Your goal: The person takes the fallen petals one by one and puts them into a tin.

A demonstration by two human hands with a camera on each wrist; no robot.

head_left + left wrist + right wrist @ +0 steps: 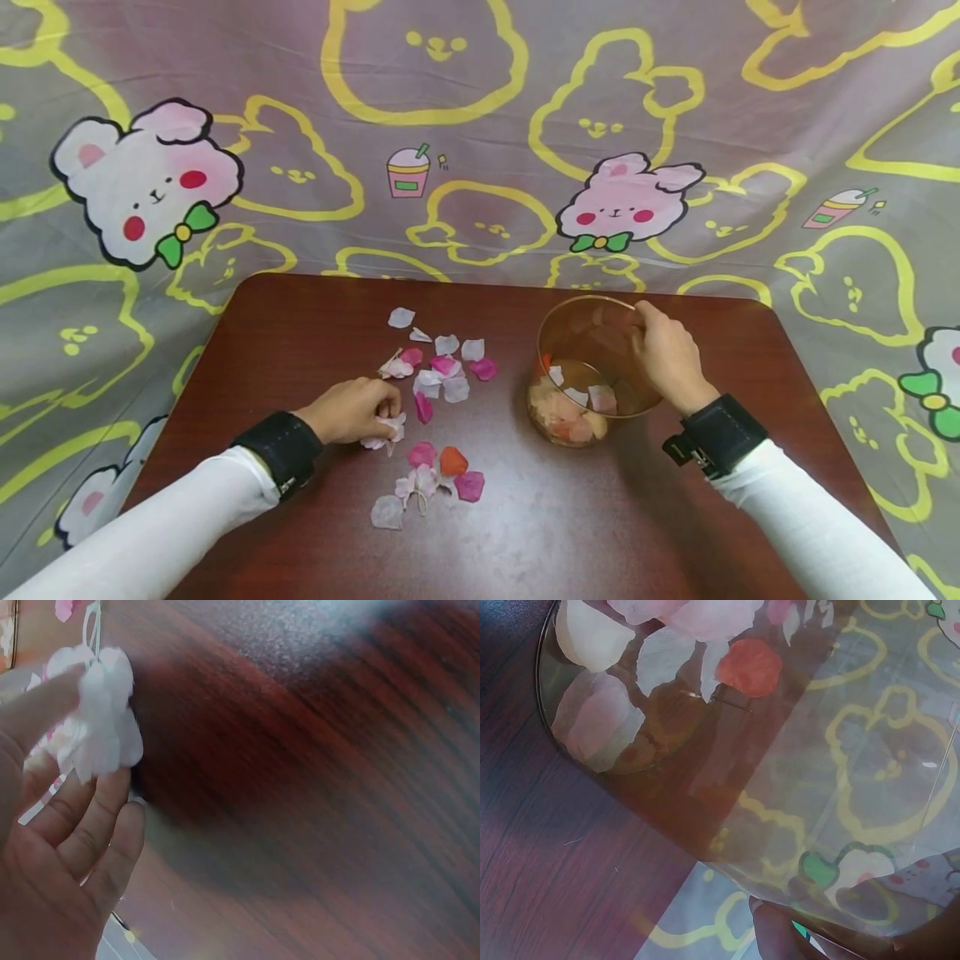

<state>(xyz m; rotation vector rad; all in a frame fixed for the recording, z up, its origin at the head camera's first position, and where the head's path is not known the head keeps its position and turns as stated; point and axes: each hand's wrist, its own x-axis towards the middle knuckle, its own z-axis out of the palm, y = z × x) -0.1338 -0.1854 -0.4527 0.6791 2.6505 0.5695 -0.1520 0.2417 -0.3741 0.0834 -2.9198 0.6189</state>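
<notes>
Petals [431, 392] of white, pink and red lay scattered over the dark wooden tabletop [562, 533], roughly twenty of them loose, in a nearer cluster by the front edge and a farther cluster toward the middle. Nearest the viewer, the left hand [351, 410] rested on the tabletop with its fingers [90, 825] curled, pinching a small white bunch of petals [101, 724] between thumb and fingertips. Farther to the right, the right hand [670, 358] gripped the rim of a clear amber-tinted bowl [592, 329], tilting it toward the loose petals. Inside the bowl lay a shallow layer of collected petals [667, 645], covering only its bottom. By this evidence the gathering was judged partly done: a lesser share was in the bowl, the greater share outside. A cartoon-printed cloth [480, 133] hung behind.
</notes>
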